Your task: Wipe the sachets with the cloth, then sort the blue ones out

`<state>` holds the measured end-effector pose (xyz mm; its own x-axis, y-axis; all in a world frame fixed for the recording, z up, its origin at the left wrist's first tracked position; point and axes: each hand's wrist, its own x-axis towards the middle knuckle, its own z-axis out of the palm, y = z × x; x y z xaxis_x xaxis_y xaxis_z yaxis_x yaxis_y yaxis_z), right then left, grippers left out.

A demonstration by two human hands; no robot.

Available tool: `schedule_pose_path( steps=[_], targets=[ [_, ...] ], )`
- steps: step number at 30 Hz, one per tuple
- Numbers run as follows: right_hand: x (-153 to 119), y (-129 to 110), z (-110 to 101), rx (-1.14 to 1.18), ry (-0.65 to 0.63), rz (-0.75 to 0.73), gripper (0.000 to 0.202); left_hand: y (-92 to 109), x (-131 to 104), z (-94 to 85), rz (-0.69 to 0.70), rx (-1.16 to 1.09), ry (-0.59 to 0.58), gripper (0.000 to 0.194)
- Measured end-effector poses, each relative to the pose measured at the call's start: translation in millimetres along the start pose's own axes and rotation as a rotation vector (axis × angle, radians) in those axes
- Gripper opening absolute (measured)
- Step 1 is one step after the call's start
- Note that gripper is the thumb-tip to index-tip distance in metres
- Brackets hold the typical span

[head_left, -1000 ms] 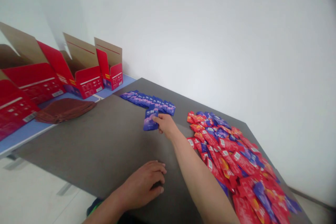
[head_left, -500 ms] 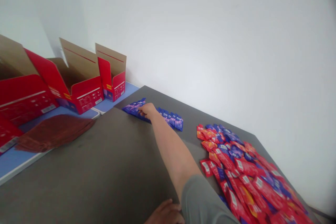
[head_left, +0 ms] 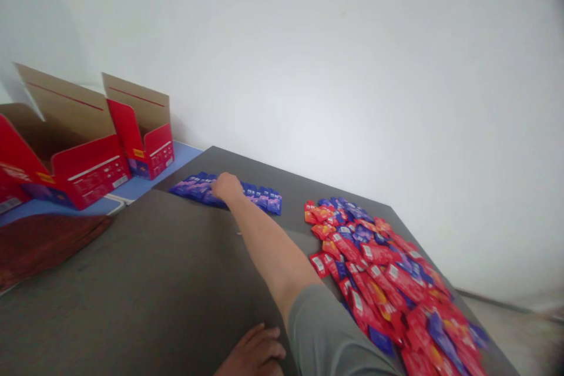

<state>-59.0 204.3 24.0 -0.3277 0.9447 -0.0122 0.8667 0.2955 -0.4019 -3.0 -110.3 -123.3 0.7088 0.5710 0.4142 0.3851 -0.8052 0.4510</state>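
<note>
A row of purple sachets (head_left: 192, 185) lies overlapping along the far part of the dark tabletop. My right hand (head_left: 227, 187) reaches to the middle of this row, its fingers bent and closed down on a purple sachet. The hand covers that sachet in part, and the fingertips are partly hidden. More purple sachets (head_left: 264, 198) show just right of the hand. My left hand (head_left: 256, 353) is at the bottom edge, near the right sleeve, fingers loosely bent and apart with nothing in them.
A large heap of red, orange and purple sachets (head_left: 379, 273) covers the table's right side. Open red cartons (head_left: 94, 167) and a smaller one (head_left: 161, 151) stand on a blue surface (head_left: 187, 154) at left. A brown-red cloth-like pile (head_left: 48, 244) lies before them. A white wall rises behind.
The view has swung, so cartons and heap sit further left. Sachets that were bunched and tilted at my right hand now lie flatter, spread in line with the row.
</note>
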Motion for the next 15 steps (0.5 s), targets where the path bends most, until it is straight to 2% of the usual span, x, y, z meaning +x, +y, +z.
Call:
schedule_pose_path(
  steps=[2,4,7,11,13,15],
  targets=[
    [-21.5,20.4,-20.1,-0.033,0.024,-0.009,0.038,9.7,0.4,-12.9,-0.004,-0.037,0.019,0.016],
    [-50.0,54.7,-46.0,-0.069,0.046,-0.004,0.040,17.8,0.7,-23.7,-0.097,-0.047,0.023,0.022],
    [-109.1,125.0,-94.3,-0.141,0.077,0.063,0.036,22.4,1.3,-32.3,-0.146,-0.038,-0.001,0.015],
    [-208.3,217.4,-152.0,-0.222,0.079,0.172,0.032,18.6,2.3,-32.0,-0.170,0.004,-0.022,0.014],
    [-256.3,246.0,-163.1,-0.228,0.018,0.168,0.021,15.6,3.1,-30.4,-0.191,0.010,-0.018,0.018],
    [-297.7,257.3,-158.0,-0.196,-0.168,0.015,0.013,12.8,4.4,-29.7,-0.212,0.004,-0.027,0.021]
  ],
)
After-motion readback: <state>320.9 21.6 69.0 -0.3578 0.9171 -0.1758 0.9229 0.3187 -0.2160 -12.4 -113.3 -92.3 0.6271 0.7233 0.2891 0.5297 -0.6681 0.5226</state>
